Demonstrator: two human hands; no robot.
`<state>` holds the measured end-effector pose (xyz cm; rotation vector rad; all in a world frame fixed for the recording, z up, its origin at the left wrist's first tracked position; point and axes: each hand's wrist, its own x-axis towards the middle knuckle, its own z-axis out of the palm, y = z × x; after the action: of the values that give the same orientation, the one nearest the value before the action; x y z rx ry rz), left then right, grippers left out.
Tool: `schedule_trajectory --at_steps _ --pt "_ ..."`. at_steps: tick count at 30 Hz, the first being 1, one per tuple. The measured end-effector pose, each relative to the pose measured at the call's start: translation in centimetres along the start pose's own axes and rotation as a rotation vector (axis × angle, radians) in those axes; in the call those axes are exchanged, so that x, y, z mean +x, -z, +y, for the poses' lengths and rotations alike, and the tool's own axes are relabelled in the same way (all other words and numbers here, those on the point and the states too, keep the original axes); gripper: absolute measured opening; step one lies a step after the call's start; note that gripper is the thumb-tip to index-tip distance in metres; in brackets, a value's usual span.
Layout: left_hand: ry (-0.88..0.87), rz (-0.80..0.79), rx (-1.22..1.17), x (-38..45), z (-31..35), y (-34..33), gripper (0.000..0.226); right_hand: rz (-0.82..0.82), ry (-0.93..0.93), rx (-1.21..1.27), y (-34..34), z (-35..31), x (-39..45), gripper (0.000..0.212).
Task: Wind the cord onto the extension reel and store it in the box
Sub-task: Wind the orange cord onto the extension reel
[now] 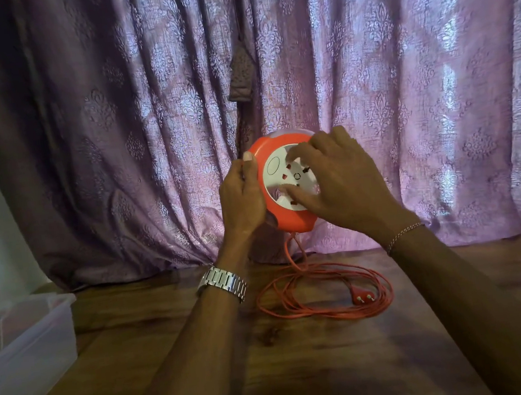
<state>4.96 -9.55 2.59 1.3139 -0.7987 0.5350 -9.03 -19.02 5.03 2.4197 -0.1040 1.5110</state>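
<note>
Left hand (242, 196) grips the extension reel (284, 191) rim; socket face points toward the camera. Right hand (341, 181) fingers spread on the face. Cord (325, 294) lies coiled on the table (305, 371).

You have one view only, from the camera on your head, so no second view shares any of the scene. It looks forward and slightly down across the wooden table (337, 367) toward the purple curtain (113, 116) that closes off the far side. The wide lens bends the edges. Your forearms enter from the bottom, and your left hand (241, 199) and right hand (345, 181) sit near mid-frame, close to the lens, on the extension reel (274, 218).
</note>
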Motion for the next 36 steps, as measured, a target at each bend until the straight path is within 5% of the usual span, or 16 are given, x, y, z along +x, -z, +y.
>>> schedule_trajectory --at_steps 2,9,14,27,36 --pt "0.010 0.002 -0.015 0.0 0.0 0.1 0.054 -0.096 0.128 0.055 0.3 0.4 0.1 0.025" --pt "0.015 -0.033 -0.021 0.0 0.0 0.1 0.060 -0.402 0.120 -0.042 1.7 -0.5 0.2 0.059" --pt "0.002 -0.062 -0.031 -0.3 0.2 -0.1 0.067 -0.325 0.018 -0.088 1.6 -0.7 0.1 0.052" --pt "-0.001 -0.062 0.039 -0.4 0.0 -0.4 0.042 -0.015 -0.273 -0.026 -0.5 -0.7 -0.7 0.066" --pt "0.029 -0.018 0.038 0.0 -0.3 -0.2 0.050 -0.068 -0.203 0.041 -0.5 0.2 -0.4 0.071"
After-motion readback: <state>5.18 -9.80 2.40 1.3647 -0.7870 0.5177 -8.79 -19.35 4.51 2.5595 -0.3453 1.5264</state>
